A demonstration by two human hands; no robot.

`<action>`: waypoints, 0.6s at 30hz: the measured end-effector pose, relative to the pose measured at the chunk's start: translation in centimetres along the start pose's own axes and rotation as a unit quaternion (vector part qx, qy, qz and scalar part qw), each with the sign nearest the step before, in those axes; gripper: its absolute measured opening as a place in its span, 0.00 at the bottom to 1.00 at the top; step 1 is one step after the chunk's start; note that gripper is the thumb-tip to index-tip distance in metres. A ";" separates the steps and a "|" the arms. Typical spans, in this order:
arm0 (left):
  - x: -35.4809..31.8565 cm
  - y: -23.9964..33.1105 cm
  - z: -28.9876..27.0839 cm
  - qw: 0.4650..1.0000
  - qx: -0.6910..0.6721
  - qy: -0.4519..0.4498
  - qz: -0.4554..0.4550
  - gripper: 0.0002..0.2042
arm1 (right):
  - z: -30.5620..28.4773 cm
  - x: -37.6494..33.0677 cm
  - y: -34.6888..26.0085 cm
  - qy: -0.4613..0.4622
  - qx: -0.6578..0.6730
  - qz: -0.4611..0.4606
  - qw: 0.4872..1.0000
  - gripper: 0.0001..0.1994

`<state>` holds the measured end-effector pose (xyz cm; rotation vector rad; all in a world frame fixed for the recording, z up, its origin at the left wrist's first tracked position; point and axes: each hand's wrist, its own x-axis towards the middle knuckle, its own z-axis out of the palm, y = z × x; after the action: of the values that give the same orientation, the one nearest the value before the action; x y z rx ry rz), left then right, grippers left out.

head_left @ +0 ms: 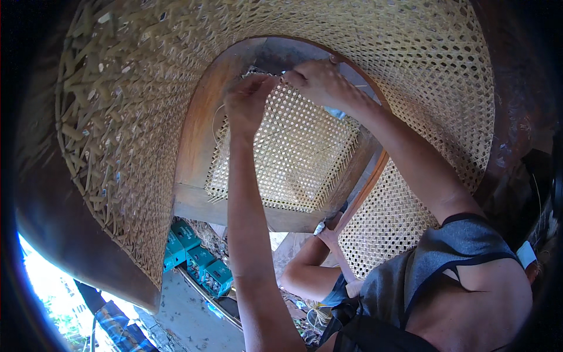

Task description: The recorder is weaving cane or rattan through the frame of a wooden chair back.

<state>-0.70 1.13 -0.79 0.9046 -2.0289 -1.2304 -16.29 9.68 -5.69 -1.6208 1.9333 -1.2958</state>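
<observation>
My left hand (pixel 249 102) is at the far left part of a woven cane seat panel (pixel 293 152), its fingers pinched together. Just beside it, my right hand (pixel 319 82) bends its fingers down at the panel's far edge. Their fingertips nearly meet; whatever lies between them is too small to make out. A thin loop of cane strand (pixel 214 124) curves out next to my left wrist. Open holes and diagonal strands pattern the panel, and short cane ends stick out along its near and right edges. A wooden seat frame (pixel 234 205) surrounds it.
Tall woven cane backrest walls (pixel 135 117) curve around the seat at left, far side and right, edged with brown wood. Teal boxes (pixel 199 261) stand below at the left. My bent leg (pixel 308 273) is below the seat. A small blue-white thing (pixel 334 112) lies under my right wrist.
</observation>
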 end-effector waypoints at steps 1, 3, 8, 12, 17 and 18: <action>0.1 0.0 -1.2 0.997 0.077 -0.004 -0.010 0.06 | 0.1 0.5 -0.4 -0.001 0.001 0.002 1.000 0.18; 0.3 0.0 -2.6 0.979 0.204 0.003 0.017 0.07 | 0.4 1.4 -1.2 -0.240 0.138 0.107 0.955 0.18; 0.6 0.6 -3.0 0.950 0.310 0.002 0.029 0.06 | 2.0 3.0 -0.8 -0.258 0.038 0.063 0.963 0.15; 0.6 0.7 -3.1 0.930 0.366 0.016 0.038 0.06 | 1.8 4.1 -3.6 -0.259 0.018 0.085 0.962 0.13; 1.0 -0.5 -3.6 0.918 0.390 0.008 0.074 0.05 | 3.6 3.0 -2.8 -0.165 0.021 0.052 0.985 0.13; 0.9 -0.3 -3.6 0.916 0.390 -0.015 0.097 0.05 | 3.7 2.8 -2.6 -0.155 0.023 0.045 0.987 0.13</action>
<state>1.64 -1.55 0.47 0.9835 -2.6002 -0.2916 -12.83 5.68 -4.82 -1.5844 1.7529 -0.9787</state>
